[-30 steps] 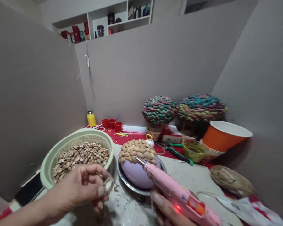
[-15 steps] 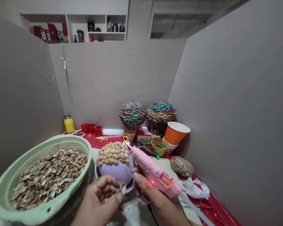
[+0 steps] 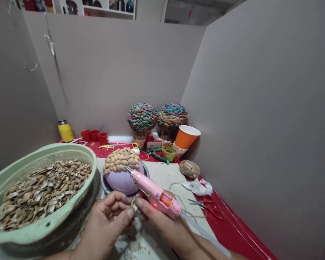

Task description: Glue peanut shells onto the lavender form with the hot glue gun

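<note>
My left hand (image 3: 105,222) pinches a small peanut shell half (image 3: 135,206) between thumb and fingers. In my right hand (image 3: 165,222) is a pink hot glue gun (image 3: 153,189), its red light lit and a clear glue stick trailing from the back. The right thumb and fingertips meet the same shell. The gun's metal nozzle points up and left, overlapping the lower edge of the shell rows in view; whether it touches them I cannot tell. Beyond the hands a lilac ball (image 3: 121,183), its top covered with rows of peanut shells (image 3: 121,160), sits in a bowl (image 3: 147,173).
A green colander (image 3: 94,153) full of shells stands at left. Behind are red cups (image 3: 94,136), a yellow bottle (image 3: 66,131), two colourful shell-covered trees (image 3: 142,117), an orange paper cup (image 3: 186,136) and pliers (image 3: 159,157). Twine (image 3: 189,169) and scissors (image 3: 206,207) lie right.
My right hand has drawn in toward the left, and its fingers now meet the shell in my left hand. The glue gun has moved left and lower. The camera view has tilted down.
</note>
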A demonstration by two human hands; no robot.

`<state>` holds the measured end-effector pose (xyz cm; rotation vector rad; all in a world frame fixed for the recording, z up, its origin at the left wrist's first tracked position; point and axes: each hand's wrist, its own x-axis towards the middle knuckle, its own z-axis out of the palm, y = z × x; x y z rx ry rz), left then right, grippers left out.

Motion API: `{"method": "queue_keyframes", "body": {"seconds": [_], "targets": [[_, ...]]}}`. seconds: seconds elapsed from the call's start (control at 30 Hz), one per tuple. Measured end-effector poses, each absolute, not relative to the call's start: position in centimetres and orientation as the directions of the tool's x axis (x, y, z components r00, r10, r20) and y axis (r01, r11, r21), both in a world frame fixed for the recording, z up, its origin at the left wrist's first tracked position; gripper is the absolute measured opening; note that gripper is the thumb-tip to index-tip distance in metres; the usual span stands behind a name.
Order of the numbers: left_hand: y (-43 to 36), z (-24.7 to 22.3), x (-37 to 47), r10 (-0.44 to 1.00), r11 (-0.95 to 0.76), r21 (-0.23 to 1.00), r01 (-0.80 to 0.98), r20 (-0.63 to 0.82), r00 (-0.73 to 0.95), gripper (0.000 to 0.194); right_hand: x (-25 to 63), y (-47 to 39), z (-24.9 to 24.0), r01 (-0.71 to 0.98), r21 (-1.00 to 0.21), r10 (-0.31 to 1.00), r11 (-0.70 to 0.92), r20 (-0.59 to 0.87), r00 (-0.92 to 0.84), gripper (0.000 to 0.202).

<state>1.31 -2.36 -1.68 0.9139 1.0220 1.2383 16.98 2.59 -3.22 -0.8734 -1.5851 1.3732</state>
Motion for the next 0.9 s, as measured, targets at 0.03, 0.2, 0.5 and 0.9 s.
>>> {"method": "queue_keyframes", "body": {"seconds": [0.03,0.2,0.5,0.9], "targets": [[-2.5,-1.6,1.4,0.992,0.123,0.948,-0.294,-0.112,0.056,0.035,17.1,2.3,-3.3,-0.033,-0.990,0.907,0.136,0.138,-0.398,0.032],[-2.8,-1.7,1.3,0.992,0.117,0.958,-0.262,-0.101,0.075,0.032,17.4,0.9,-3.8,-0.135,-0.990,0.920,-0.032,0.023,-0.391,0.035],[-2.3,-2.6,1.7,0.992,0.099,0.929,-0.356,-0.065,0.106,0.032,17.8,0.4,-2.7,-0.133,-0.981,0.941,0.138,0.172,-0.292,0.039],[-1.7,-1.0,1.0,0.982,0.151,0.952,-0.265,-0.115,0.149,0.032,18.4,1.6,-4.0,-0.124,-0.990,0.972,0.070,0.096,-0.213,0.050]]}}
